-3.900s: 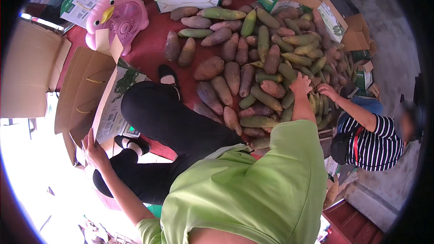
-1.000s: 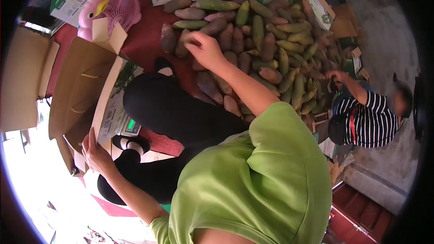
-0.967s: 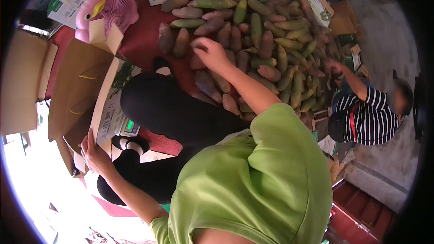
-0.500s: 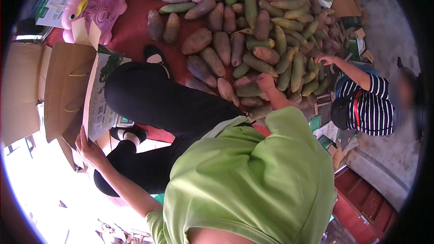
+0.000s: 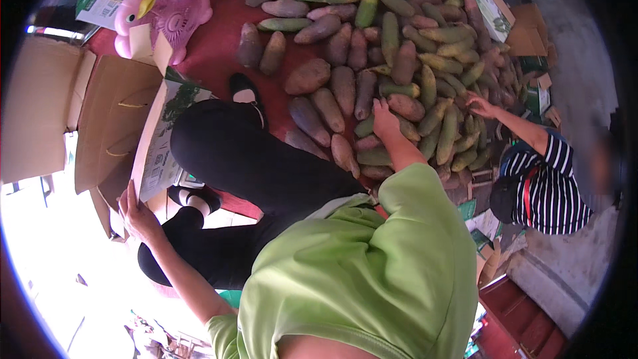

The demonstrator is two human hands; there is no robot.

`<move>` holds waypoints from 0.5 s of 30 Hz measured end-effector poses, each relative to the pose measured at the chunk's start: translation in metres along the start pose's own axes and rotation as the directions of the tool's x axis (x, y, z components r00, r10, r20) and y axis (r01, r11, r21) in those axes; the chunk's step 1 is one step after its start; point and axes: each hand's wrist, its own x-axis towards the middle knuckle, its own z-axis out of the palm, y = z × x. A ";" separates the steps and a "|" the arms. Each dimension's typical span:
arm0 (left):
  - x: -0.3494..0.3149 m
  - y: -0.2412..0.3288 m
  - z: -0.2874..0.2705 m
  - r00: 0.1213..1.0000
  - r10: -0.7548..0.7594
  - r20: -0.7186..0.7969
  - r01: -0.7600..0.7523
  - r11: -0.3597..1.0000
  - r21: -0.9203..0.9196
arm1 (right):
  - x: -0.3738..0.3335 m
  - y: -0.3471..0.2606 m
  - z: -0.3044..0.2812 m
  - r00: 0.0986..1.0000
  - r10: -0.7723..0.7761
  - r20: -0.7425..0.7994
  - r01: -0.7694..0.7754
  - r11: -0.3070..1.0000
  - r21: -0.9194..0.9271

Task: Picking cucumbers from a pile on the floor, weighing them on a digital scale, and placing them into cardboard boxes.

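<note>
While the open carton (image 5: 119, 116) at frame left is touched by the left hand (image 5: 139, 219), fingers nearly straight, tubers (image 5: 403, 64) at upper centre are touched by the right hand (image 5: 385, 121), fingers bent; neither hold can be told.

Red surface (image 5: 222, 43), grey floor (image 5: 575, 43), white glare (image 5: 43, 252) at lower left.

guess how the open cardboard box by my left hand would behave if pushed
The open cardboard box is probably stiff, as its panels stand flat; its raised flaps likely bend at the creases. Weight is hard to judge: the contents are hidden.
</note>
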 end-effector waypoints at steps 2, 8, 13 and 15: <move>-0.003 -0.004 -0.002 0.999 -0.040 0.003 0.040 0.999 -0.009 | 0.008 0.000 0.009 0.999 0.037 0.024 -0.036 0.999 -0.017; -0.004 0.001 -0.010 0.993 -0.106 0.044 0.106 0.994 0.009 | 0.014 -0.013 0.011 0.988 -0.007 0.156 0.038 0.980 -0.197; -0.002 0.011 -0.015 0.984 -0.162 0.070 0.162 0.987 0.004 | -0.013 -0.019 0.003 0.942 -0.308 0.135 0.330 0.766 -0.552; 0.001 0.017 -0.018 0.982 -0.173 0.074 0.173 0.985 0.011 | -0.018 -0.015 0.006 0.953 -0.273 0.129 0.301 0.814 -0.497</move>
